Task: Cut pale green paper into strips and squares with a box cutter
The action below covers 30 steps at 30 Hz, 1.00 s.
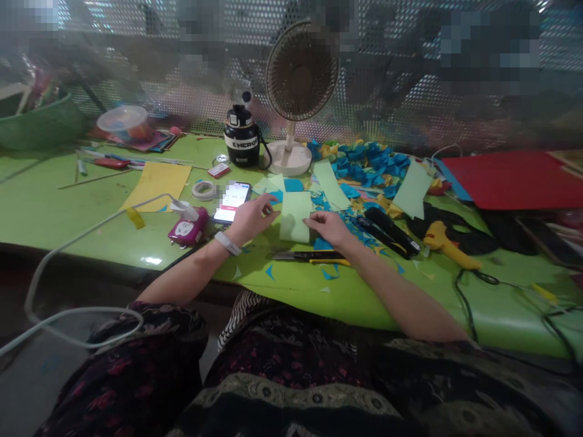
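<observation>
**A:** Hands first?

**B:** Left hand (252,220) open, palm down, fingers loosely together; its fingertips (274,212) lie at the left edge of a pale green paper sheet (295,216); cannot tell if they touch it; right hand (330,229) open too, its fingertips (308,222) on the sheet's right side; neither hand closes on anything; white band (228,243) on the left wrist.

**A:** The sheet?

**B:** Flat on a green tabletop (54,206), between the hands; slightly tilted from square; its lower edge lies over scraps of blue paper, it seems.

**A:** What's around it?

**B:** Just below the sheet, yellow-and-black scissors (310,257), blades closed, pointing left; to its left, past the left hand, a smartphone (232,202), screen lit, and a roll of tape (203,190); farther left, a yellow paper sheet (157,185); to its right, black tools (387,230), then a yellow glue gun (449,244); beyond it, a heap of blue cut paper (364,164), with yellow pieces mixed in.

**A:** Farther back?

**B:** Well beyond the sheet, a desk fan (300,73) stands upright beside a black insulated bottle (240,136); a red sheet (512,180) lies far to the right.
</observation>
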Tool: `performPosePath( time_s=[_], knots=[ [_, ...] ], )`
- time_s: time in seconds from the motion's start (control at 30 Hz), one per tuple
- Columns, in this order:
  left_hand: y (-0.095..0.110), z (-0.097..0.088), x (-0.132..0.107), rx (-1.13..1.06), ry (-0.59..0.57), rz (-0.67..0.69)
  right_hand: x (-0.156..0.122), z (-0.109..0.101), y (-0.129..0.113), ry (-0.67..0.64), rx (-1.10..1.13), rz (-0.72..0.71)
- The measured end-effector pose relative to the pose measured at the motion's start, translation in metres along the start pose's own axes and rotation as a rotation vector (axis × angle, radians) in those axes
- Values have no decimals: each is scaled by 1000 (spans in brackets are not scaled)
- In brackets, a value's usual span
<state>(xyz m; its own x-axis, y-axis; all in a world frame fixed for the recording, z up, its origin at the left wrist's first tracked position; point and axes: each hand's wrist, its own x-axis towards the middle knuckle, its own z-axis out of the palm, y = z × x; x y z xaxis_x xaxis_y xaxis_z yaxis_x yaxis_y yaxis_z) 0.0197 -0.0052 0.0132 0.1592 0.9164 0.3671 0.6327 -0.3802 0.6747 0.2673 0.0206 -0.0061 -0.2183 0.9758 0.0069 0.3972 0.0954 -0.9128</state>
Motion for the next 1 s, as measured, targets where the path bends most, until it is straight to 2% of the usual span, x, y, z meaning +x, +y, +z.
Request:
performPosePath(
  time_s=[0.03,0.13,0.23,0.47,0.6,0.87,1.0],
  knots=[
    [1,-1,0,6,-35,86,1,0,1,-9,-22,-13],
    [3,2,-5,-58,-285,278,1,-1,1,-30,-114,-57],
    [6,7,-11,-106,-445,298,-1,0,-2,-16,-221,-83],
    [12,13,-20,-55,-559,325,-5,2,-7,0,-319,-75],
    [14,16,-25,-95,-528,331,-6,2,-5,24,-381,-83],
    [15,20,-34,-38,-518,346,-5,1,-3,12,-490,-52],
    [19,22,-38,106,-560,366,-6,1,-4,9,-503,-47]
  ],
)
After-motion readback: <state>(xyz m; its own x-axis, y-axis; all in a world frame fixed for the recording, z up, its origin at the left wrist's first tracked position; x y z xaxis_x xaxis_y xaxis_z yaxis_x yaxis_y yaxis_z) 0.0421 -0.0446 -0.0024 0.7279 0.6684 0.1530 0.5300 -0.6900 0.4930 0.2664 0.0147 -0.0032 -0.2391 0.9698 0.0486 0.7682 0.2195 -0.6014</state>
